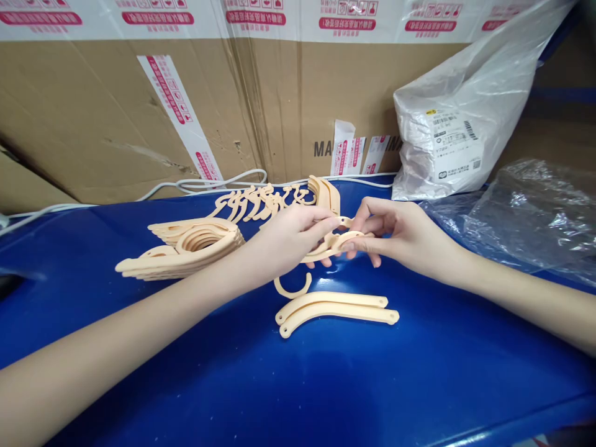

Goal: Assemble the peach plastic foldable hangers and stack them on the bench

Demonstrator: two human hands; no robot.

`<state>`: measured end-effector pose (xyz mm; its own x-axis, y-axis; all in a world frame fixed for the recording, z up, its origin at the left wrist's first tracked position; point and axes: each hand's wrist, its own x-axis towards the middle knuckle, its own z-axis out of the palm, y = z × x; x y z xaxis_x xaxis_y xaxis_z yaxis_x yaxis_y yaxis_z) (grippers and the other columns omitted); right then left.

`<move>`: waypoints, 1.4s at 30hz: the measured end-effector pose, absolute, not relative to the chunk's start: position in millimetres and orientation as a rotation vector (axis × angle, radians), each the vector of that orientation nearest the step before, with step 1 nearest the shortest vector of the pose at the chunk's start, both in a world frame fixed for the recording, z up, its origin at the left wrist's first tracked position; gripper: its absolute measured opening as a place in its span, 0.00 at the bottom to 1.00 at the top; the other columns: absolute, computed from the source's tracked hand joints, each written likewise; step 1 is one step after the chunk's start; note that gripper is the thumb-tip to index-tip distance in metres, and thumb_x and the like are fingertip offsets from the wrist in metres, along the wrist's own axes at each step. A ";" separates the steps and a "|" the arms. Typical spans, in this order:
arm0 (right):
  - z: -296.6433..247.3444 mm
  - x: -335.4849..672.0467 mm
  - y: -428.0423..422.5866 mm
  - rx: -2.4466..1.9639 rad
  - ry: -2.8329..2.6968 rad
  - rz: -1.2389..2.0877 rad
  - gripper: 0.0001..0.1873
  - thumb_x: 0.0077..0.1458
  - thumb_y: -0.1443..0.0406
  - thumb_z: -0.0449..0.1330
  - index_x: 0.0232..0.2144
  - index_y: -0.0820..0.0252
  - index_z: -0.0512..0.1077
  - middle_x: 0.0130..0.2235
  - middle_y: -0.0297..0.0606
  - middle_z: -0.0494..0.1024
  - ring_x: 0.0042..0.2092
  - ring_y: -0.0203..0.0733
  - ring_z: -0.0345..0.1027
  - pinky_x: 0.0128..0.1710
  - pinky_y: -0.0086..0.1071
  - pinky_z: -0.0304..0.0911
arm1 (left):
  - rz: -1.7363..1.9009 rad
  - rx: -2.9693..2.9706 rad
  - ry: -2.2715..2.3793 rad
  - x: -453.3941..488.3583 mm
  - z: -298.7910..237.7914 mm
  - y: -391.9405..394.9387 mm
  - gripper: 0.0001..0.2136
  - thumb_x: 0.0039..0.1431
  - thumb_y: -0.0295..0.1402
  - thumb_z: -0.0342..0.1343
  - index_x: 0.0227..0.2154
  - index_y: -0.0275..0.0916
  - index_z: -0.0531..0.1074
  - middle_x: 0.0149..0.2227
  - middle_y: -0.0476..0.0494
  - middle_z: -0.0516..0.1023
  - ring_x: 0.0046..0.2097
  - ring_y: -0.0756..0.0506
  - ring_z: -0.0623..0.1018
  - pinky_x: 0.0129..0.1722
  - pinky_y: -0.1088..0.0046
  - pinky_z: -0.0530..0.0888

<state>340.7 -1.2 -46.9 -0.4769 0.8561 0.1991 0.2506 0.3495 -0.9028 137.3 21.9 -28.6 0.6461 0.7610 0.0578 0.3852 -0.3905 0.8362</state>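
Observation:
Both hands meet over the blue table (326, 385), pinching the same cream plastic hanger part (336, 241). My left hand (291, 239) grips its left side, fingers closed round it. My right hand (395, 233) pinches its right end between thumb and fingers. Just below the hands lie a small curved hook piece (292, 290) and two long curved cream arms (335, 308), flat on the table.
A stack of cream hanger pieces (186, 246) lies left of the hands, with a row of hook parts (265, 200) behind. Cardboard boxes (139, 112) stand along the back, white cables (205, 183) at their foot. Plastic bags (465, 118) sit at right.

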 end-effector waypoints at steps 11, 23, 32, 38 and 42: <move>-49.6 349.6 8.4 -1.202 -2.095 0.629 0.20 0.53 0.50 0.65 0.37 0.56 0.66 0.22 0.28 0.71 0.22 0.34 0.63 0.23 0.30 0.52 | 0.445 2.046 0.846 137.7 -21.7 13.8 0.12 0.64 0.33 0.48 0.30 0.36 0.75 0.29 0.49 0.78 0.28 0.52 0.72 0.28 0.80 0.68; -40.5 350.2 10.8 -1.077 -2.262 0.531 0.13 0.57 0.54 0.62 0.40 0.53 0.77 0.34 0.35 0.80 0.33 0.39 0.70 0.33 0.35 0.60 | 0.408 1.821 0.882 135.9 -33.1 20.1 0.07 0.58 0.33 0.55 0.36 0.35 0.73 0.33 0.42 0.81 0.30 0.49 0.79 0.21 0.80 0.72; -44.0 361.3 27.2 -1.139 -2.152 1.031 0.16 0.52 0.54 0.66 0.37 0.58 0.77 0.29 0.35 0.79 0.30 0.37 0.70 0.31 0.34 0.64 | 0.441 2.390 1.007 119.0 -35.3 27.2 0.06 0.58 0.31 0.55 0.35 0.39 0.77 0.33 0.48 0.82 0.34 0.48 0.79 0.34 0.73 0.72; -52.0 366.2 34.3 -1.133 -2.164 1.140 0.18 0.50 0.53 0.67 0.39 0.59 0.78 0.32 0.37 0.81 0.32 0.37 0.72 0.32 0.33 0.66 | 0.426 2.708 1.126 94.3 -41.9 6.0 0.10 0.64 0.31 0.49 0.41 0.40 0.75 0.42 0.44 0.78 0.44 0.43 0.76 0.43 0.65 0.71; -53.1 365.4 35.0 -1.137 -2.187 1.109 0.19 0.50 0.52 0.67 0.38 0.59 0.79 0.33 0.37 0.81 0.32 0.36 0.71 0.32 0.33 0.66 | 0.441 2.839 1.180 79.1 -50.4 -15.1 0.11 0.66 0.32 0.48 0.46 0.39 0.73 0.46 0.42 0.77 0.45 0.40 0.76 0.45 0.58 0.73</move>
<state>365.4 35.0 -53.1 -0.5681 0.8228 0.0145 0.4744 0.3419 -0.8112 79.1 -15.1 -50.4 0.6710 0.6994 0.2461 0.6894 -0.7107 0.1400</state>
